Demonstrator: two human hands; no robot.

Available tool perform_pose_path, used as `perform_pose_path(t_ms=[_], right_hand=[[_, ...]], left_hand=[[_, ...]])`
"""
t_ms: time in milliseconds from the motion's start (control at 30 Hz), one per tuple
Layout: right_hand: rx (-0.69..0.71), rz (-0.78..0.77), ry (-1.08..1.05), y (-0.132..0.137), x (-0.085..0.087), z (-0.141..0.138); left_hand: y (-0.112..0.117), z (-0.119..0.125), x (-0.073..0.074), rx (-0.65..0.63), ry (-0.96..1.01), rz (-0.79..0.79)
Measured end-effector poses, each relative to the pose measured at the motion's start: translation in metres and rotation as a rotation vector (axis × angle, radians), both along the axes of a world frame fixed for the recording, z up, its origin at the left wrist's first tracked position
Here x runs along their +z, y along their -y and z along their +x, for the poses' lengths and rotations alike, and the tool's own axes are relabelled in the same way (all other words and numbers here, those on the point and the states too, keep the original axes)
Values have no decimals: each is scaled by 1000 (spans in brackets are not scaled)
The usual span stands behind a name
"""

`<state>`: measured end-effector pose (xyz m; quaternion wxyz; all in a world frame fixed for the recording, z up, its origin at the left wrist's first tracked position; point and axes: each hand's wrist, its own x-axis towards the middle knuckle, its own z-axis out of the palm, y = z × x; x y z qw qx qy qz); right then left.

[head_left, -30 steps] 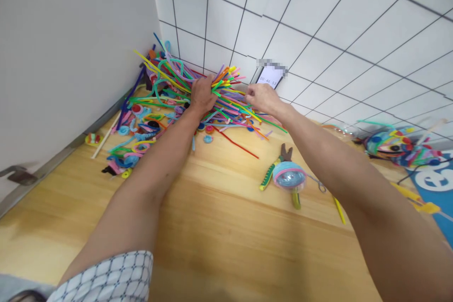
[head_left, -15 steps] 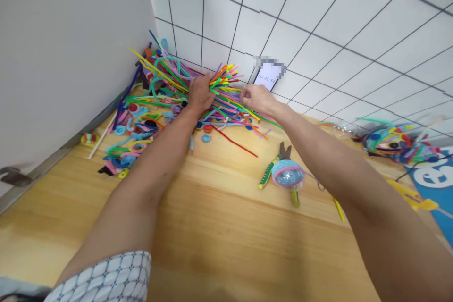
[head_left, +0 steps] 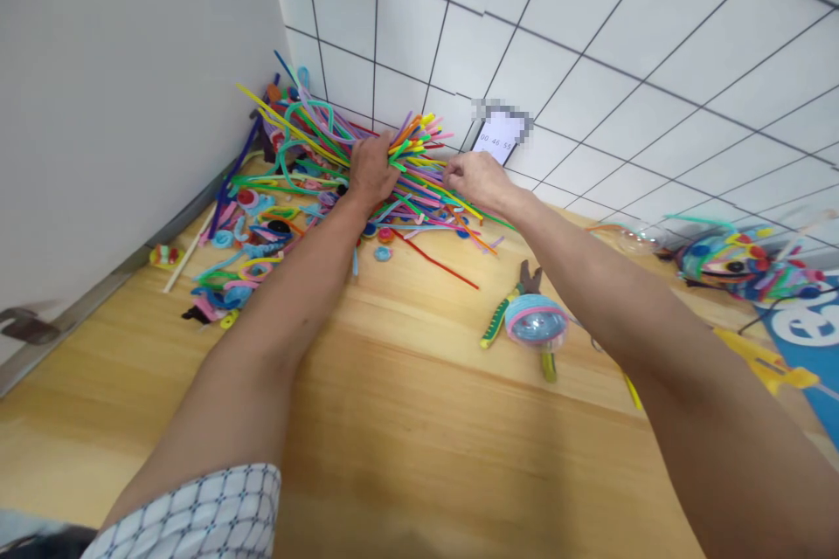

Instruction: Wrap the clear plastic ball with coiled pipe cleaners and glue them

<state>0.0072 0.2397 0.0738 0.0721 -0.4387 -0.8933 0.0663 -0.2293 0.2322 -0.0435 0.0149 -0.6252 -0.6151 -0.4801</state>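
Observation:
My left hand is closed around a bundle of colourful pipe cleaners, whose ends stick out to both sides of the fist. More pipe cleaners lie loose beneath and to the right of it. At the right end of this heap, my right hand has its fingers pinched together; what they hold, if anything, is hidden. Just behind that hand a phone showing a running timer leans on the tiled wall. One red pipe cleaner lies apart on the wooden table.
Twisted pipe-cleaner pieces are heaped at the left, near the grey panel. Green-handled pliers lie under a clear half-dome wrapped in blue and pink. A colourful fish-like figure and a yellow tool are at the right.
Both hands stay in nearly the same places, the left still gripping the bundle. The timer has advanced, and the view has shifted very slightly.

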Motion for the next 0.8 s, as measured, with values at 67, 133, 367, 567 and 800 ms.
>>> perform_pose_path(t_ms=[67,133,367,567,800], right_hand=[[0,20,-12,-2,-1,1],[0,28,-22,-2,-1,2],[-28,-9,-76,0,1,3],[-37,24,-182,2,7,0],[-31,85,-390,0,8,-11]], left_hand=[[-1,0,0,-7,23,16],[-2,0,-1,-28,51,27],[1,0,2,-36,63,-1],[-2,0,-1,-36,77,13],[-3,-2,-1,-3,40,-50]])
